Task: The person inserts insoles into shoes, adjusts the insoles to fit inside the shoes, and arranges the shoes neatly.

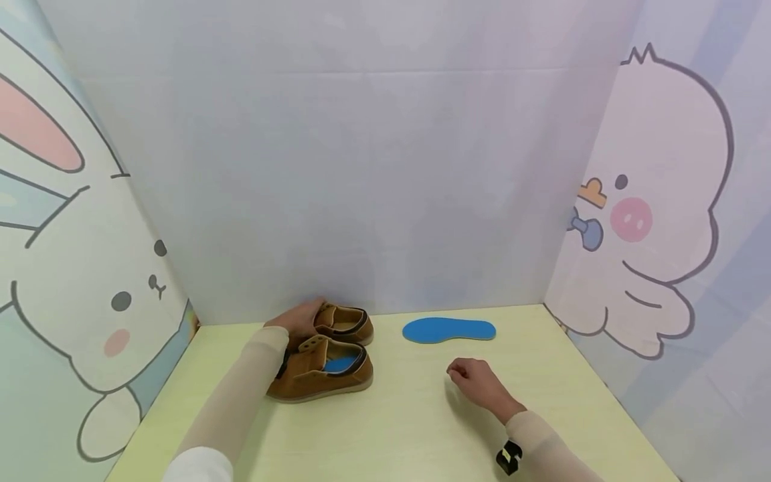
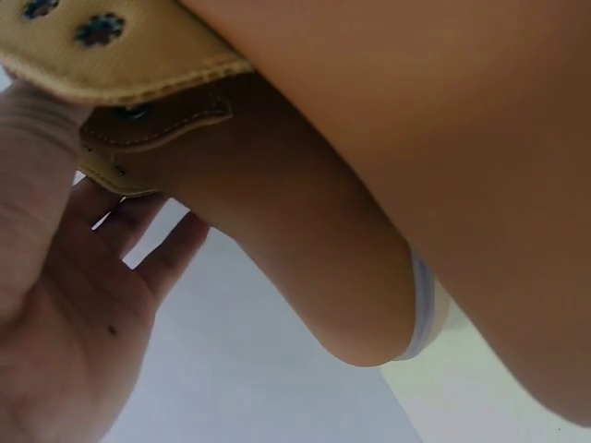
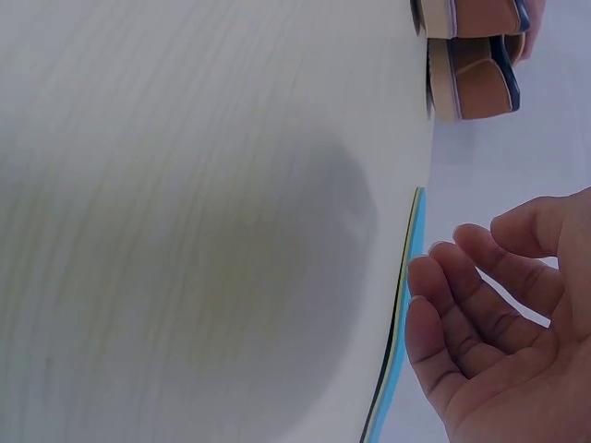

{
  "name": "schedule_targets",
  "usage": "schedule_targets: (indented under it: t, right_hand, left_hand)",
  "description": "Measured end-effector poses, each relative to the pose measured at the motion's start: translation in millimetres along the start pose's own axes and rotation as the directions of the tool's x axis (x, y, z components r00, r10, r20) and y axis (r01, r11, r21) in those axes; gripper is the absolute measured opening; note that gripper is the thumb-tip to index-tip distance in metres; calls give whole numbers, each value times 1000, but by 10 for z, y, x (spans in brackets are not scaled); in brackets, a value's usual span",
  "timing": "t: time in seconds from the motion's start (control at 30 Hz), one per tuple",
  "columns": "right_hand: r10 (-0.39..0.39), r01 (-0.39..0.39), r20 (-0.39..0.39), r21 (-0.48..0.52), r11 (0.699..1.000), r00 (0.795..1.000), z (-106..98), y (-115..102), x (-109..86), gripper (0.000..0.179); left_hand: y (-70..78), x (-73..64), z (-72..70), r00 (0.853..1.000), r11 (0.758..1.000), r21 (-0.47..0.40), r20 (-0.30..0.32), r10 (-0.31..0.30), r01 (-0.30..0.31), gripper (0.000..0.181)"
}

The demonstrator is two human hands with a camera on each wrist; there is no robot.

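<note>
Two brown lace-up style shoes stand side by side on the left of the table, toes pointing left. My left hand [image 1: 299, 317] grips the far shoe [image 1: 360, 329] by its eyelet flaps; in the left wrist view the thumb lies on the near side and the fingers [image 2: 175, 249] reach round the far side. Blue lining shows inside the near shoe [image 1: 301, 378], which stands in front of that hand. A blue insole [image 1: 446, 329] lies flat near the back wall. Over the table just in front of it, my right hand [image 1: 478, 385] is loosely curled and holds nothing.
The pale yellow table [image 1: 397, 428] meets a grey-white curtain wall [image 1: 373, 167] at the back. Printed side panels stand left and right, with a rabbit [image 1: 78, 321] and a chick [image 1: 662, 154]. A black wrist device [image 1: 509, 458] sits on the right forearm.
</note>
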State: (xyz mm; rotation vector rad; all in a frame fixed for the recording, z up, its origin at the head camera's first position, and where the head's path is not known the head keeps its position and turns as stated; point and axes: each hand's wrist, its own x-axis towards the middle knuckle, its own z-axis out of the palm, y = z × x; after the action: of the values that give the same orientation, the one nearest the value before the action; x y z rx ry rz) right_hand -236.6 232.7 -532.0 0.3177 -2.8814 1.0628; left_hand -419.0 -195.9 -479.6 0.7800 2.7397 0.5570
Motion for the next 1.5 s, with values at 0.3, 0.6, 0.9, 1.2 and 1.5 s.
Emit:
schedule_targets:
  t: [0.3,0.6,0.9,1.2,1.5]
  right_hand:
    - [-10,10,2,-8,1000,1000,2,-45,-12,14]
    - [-23,23,-18,-30,999,1000,-43,-85,-36,14]
    - [-22,22,-40,-23,1000,999,-92,-79,-72,13]
    - [-9,8,-74,-16,1000,997,-192,-70,-159,14]
    - [-33,33,-20,-1,999,999,-162,-153,-278,13]
  left_hand:
    - [-65,-78,-13,996,997,62,-74,53,-48,82]
    - [108,-69,-181,987,988,145,-146,72,-51,92]
    - [552,-115,-359,950,957,251,-232,208,-148,84]
    - [1102,-62,-406,904,911,311,-243,352,-271,74]
    - [1663,54,-279,874,865,343,-192,446,-366,75]
